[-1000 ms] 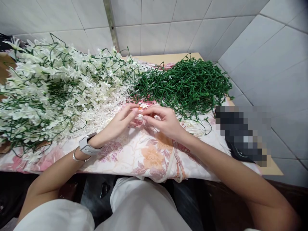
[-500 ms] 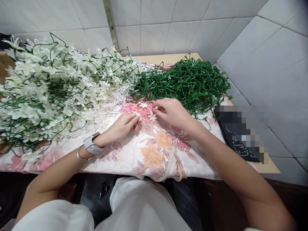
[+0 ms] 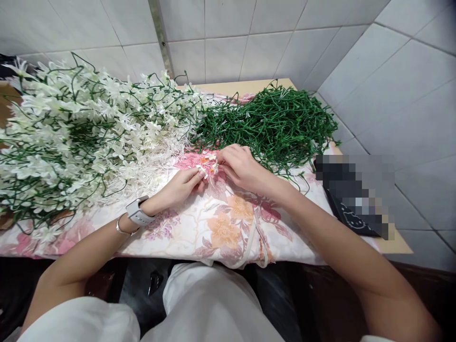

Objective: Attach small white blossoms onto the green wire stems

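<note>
My left hand (image 3: 187,183) pinches a small white artificial flower (image 3: 202,170) between thumb and fingers, low over the floral cloth (image 3: 171,244). Close against it from the right comes my right hand (image 3: 239,166), its fingers closed at another white flower head (image 3: 214,166). The fingertips of both hands nearly meet, and they partly hide the flowers. Just behind my right hand lies a heap of bare green plastic stems (image 3: 281,126). To the left spreads a large pile of white artificial flowers on green stems (image 3: 117,123).
Loose white thin-petalled pieces (image 3: 142,173) border the flower pile near my left hand. A black item (image 3: 342,204), partly blurred out, rests at the table's right end. Tiled walls (image 3: 228,57) stand behind and to the right. A cloth tie (image 3: 254,237) hangs at the front edge.
My right hand has moved left with the white flower at its fingertips, up to the flower in my left hand. My left hand has stayed nearly in place.
</note>
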The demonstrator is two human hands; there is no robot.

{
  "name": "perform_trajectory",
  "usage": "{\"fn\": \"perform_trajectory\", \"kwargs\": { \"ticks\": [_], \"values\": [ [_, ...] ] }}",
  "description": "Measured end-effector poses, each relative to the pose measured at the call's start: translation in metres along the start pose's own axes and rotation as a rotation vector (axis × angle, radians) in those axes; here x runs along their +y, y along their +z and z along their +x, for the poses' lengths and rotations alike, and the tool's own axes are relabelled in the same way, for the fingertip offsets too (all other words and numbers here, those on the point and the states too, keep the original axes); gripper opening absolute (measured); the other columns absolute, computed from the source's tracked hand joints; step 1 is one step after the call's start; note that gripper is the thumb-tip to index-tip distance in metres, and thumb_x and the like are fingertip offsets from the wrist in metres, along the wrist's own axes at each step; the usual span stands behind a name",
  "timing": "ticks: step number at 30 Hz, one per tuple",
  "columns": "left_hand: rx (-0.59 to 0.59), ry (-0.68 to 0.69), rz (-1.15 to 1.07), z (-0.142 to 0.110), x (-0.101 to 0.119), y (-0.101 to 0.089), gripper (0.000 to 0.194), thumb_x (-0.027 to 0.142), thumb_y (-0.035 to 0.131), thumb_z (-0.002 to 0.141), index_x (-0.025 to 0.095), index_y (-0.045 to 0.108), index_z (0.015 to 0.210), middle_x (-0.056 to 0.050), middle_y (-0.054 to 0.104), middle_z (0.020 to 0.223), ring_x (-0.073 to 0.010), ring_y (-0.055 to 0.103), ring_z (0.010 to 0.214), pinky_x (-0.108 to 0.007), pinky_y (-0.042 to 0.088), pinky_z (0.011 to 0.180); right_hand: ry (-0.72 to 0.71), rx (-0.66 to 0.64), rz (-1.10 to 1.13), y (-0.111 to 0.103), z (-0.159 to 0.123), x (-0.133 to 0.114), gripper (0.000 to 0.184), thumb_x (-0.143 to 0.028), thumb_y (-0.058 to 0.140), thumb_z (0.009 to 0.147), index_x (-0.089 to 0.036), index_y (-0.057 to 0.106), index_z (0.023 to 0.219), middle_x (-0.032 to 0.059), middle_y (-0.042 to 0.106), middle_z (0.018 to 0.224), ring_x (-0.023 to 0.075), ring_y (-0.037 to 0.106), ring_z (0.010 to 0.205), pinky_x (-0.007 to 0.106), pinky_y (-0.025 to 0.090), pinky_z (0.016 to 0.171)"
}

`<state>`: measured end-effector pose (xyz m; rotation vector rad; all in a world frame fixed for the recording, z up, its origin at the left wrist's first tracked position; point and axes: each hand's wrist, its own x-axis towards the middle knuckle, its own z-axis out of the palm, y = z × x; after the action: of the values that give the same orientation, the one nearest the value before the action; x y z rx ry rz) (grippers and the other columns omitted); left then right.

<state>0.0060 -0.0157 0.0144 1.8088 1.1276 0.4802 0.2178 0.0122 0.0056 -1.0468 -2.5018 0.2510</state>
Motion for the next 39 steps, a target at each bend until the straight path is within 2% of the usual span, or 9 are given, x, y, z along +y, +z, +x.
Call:
{"fn": "perform_trajectory", "kwargs": {
  "ticks": [6,12,21,26,29,33,36,39],
  "values": [
    [0.01,0.004,-0.025,0.001,-0.003,0.003,0.043,0.04,0.034,0.097,0.015,0.051,0.066,0.001,0.051,0.062,-0.0097,0.043,0.057,-0.024,0.033,0.06,0.001,0.037,-0.001,0.002,0.0,-0.009,0.01,-0.016,0.046,0.091,-0.016,0.056,0.092,0.0095,0.065,0.092,0.0237,0.048,0.091,0.036,0.028,0.08],
    [-0.018,0.04,-0.045,0.002,-0.007,0.004,0.043,0.041,0.035,0.097,0.016,0.049,0.066,0.0,0.054,0.067,-0.0112,0.048,0.064,-0.025,0.037,0.067,-0.004,0.137,0.194,-0.002,-0.001,-0.015,0.015,-0.023,0.049,0.093,-0.017,0.063,0.09,0.0055,0.068,0.086,0.0201,0.052,0.086,0.034,0.032,0.078],
    [-0.041,0.063,0.0,0.001,-0.009,0.004,0.043,0.042,0.033,0.097,0.017,0.046,0.066,0.0,0.055,0.068,-0.0117,0.05,0.067,-0.025,0.038,0.071,0.017,0.135,0.314,0.005,-0.002,-0.017,0.013,-0.02,0.054,0.09,-0.016,0.065,0.084,0.0048,0.068,0.081,0.0177,0.056,0.081,0.032,0.036,0.078],
    [-0.025,0.065,0.143,0.0,-0.009,0.004,0.04,0.039,0.032,0.097,0.017,0.045,0.067,0.002,0.05,0.063,-0.0109,0.046,0.061,-0.025,0.036,0.065,0.104,0.139,0.518,0.016,-0.003,-0.017,0.012,-0.02,0.055,0.087,-0.016,0.064,0.08,0.0034,0.067,0.078,0.0146,0.058,0.073,0.028,0.04,0.071],
    [-0.043,0.073,0.204,-0.001,-0.006,0.002,0.035,0.035,0.031,0.097,0.017,0.044,0.069,0.002,0.047,0.063,-0.011,0.043,0.06,-0.025,0.034,0.062,0.195,0.121,0.736,0.024,-0.005,-0.017,0.01,-0.021,0.056,0.085,-0.017,0.063,0.079,0.0017,0.066,0.075,0.0132,0.058,0.069,0.026,0.043,0.067],
    [-0.06,0.09,0.161,-0.003,-0.004,0.001,0.031,0.029,0.03,0.095,0.017,0.043,0.069,0.002,0.046,0.065,-0.0109,0.042,0.061,-0.025,0.034,0.063,0.222,0.062,0.916,0.024,-0.004,-0.017,0.01,-0.024,0.057,0.084,-0.016,0.062,0.08,0.001,0.065,0.075,0.0126,0.058,0.069,0.025,0.043,0.068],
    [-0.015,0.084,0.16,-0.002,-0.004,0.003,0.03,0.03,0.031,0.093,0.018,0.041,0.068,0.003,0.043,0.063,-0.0105,0.039,0.059,-0.025,0.033,0.061,0.204,-0.012,0.831,0.016,-0.002,-0.017,0.014,-0.026,0.053,0.085,-0.015,0.061,0.08,0.0006,0.061,0.073,0.0117,0.053,0.067,0.025,0.039,0.065],
    [-0.004,0.086,0.178,-0.001,-0.006,0.005,0.03,0.032,0.033,0.093,0.018,0.039,0.067,0.003,0.041,0.061,-0.0104,0.037,0.057,-0.024,0.031,0.058,0.16,-0.107,0.709,0.009,0.0,-0.016,0.025,-0.029,0.048,0.089,-0.016,0.053,0.068,-0.003,0.049,0.062,0.01,0.042,0.06,0.024,0.032,0.059]
  ]
}}
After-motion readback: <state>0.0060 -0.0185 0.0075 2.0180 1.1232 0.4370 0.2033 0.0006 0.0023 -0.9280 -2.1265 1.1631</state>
